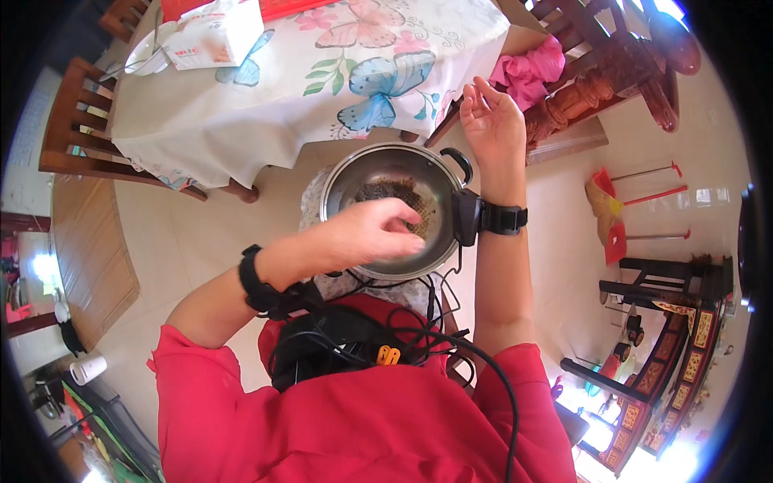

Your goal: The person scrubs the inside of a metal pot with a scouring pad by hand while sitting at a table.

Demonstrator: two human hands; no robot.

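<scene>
A round metal pan (344, 187) with dark side handles sits in front of me on a patterned cloth. Dark, scorched-looking residue (410, 193) covers part of its bottom. Over the pan, slightly blurred, is my left hand (377, 232), its fingers curled and thumb apart; whether anything small is between the fingertips cannot be told. My right hand (492, 121) is raised beyond the pan's right handle (457, 164), palm up with bent fingers and nothing in it. A black device is strapped to each wrist.
Ahead stands a table with a butterfly-print tablecloth (272, 115), bearing a tissue pack (214, 36) and a white bowl (145, 57). Wooden chairs flank it, with a pink plastic bag (531, 72) at the right. Black cables (477, 347) run across my lap. Brooms and dustpans (616, 241) lie right.
</scene>
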